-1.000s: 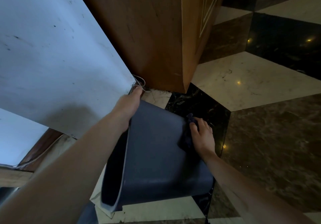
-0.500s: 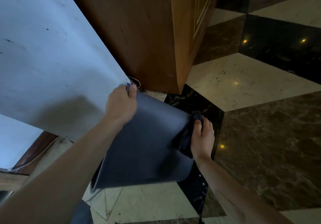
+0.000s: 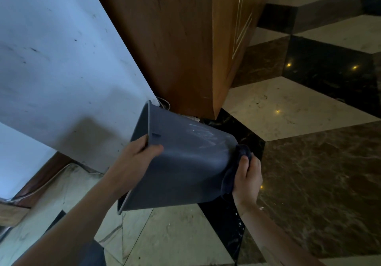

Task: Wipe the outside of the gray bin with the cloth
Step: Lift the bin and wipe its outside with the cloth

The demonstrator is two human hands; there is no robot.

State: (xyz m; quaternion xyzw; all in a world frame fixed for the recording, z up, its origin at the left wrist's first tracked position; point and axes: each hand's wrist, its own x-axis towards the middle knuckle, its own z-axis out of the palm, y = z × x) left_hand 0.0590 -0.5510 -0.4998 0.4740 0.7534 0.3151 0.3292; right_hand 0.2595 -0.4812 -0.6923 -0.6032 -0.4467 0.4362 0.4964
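The gray bin is held on its side above the floor, mouth to the left, bottom to the right. My left hand grips its rim, thumb on the outer wall and fingers inside. My right hand presses a dark cloth against the bin's bottom end. A faint whitish streak shows on the upper side of the bin. The bin's far side is hidden.
A white wall panel stands at the left, and a wooden cabinet rises just behind the bin. A thin cable lies at the cabinet's foot. Polished marble floor in cream, brown and black spreads to the right.
The bin has been turned and its rim now faces left and up. My left hand shifted its hold lower on the rim. My right hand with the cloth moved to the bin's bottom end.
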